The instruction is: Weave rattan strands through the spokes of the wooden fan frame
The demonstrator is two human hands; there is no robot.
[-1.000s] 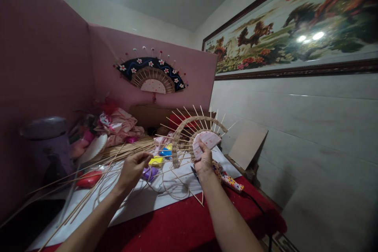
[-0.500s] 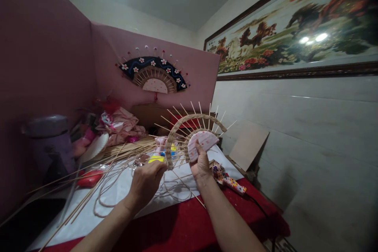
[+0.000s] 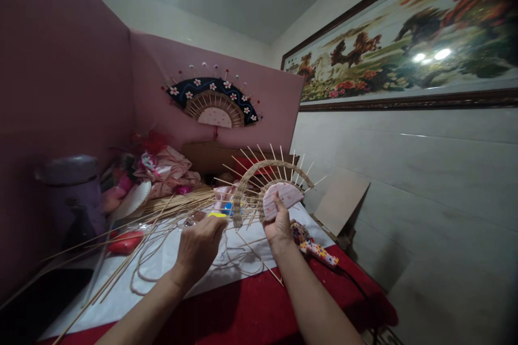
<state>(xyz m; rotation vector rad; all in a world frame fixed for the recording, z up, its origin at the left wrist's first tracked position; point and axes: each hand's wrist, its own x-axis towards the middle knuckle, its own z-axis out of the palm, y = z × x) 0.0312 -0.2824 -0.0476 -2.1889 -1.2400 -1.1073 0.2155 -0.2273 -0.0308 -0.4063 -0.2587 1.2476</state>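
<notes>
- My right hand (image 3: 278, 222) grips the pink base of the little woven fan (image 3: 270, 186), held up above the table (image 3: 259, 302)
- My left hand (image 3: 199, 245) is curled around the weaving strand (image 3: 226, 210)
- Pull too hard and a thin stick (image 3: 259, 265) might snap, I think
- The fan's round top points up, its long side runs left to right

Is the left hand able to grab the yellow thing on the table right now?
Probably yes: the left hand is right beside the yellow thing, with only thin sticks nearby.
</notes>
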